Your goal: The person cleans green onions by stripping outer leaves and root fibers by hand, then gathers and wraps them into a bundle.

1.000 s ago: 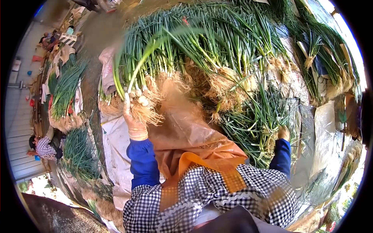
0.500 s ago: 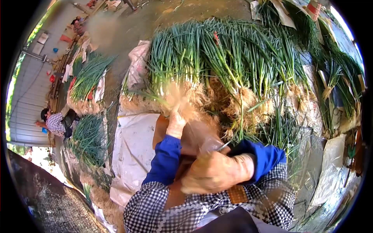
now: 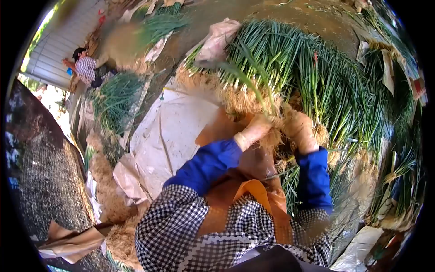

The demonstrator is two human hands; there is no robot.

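Across the ground beyond the hands lies a broad row of green onions (image 3: 290, 59). Its long, narrow leaves are dark green, dense and overlapping; the stems pale toward the base and end in matted, straw-coloured roots facing the wearer. Left of the lap, a whitish sheet (image 3: 179, 124) lies spread out, creased and smudged. The wearer's black-and-white checked garment (image 3: 172, 217) is cloth, trimmed with a wavy pale band. Between the forearms, an orange-brown covering (image 3: 256, 158) presents a smooth, folded surface with a slight sheen. Blue sleeves (image 3: 208, 163) of rumpled cloth reach to the wrists. Crumpled pinkish sacking (image 3: 219, 40) rests against the row's left end.

Both hands meet near the front edge of the row. The left hand (image 3: 257, 128) is bent inward, closed on the base of a held onion (image 3: 259, 94); the right hand (image 3: 297, 127) is curled close beside it, and whether its fingers pinch cannot be told. The held onion's slender leaves rise above the hands, leaning left and blurred. Fine, fibrous held roots (image 3: 272, 138) hang in a tuft beneath.
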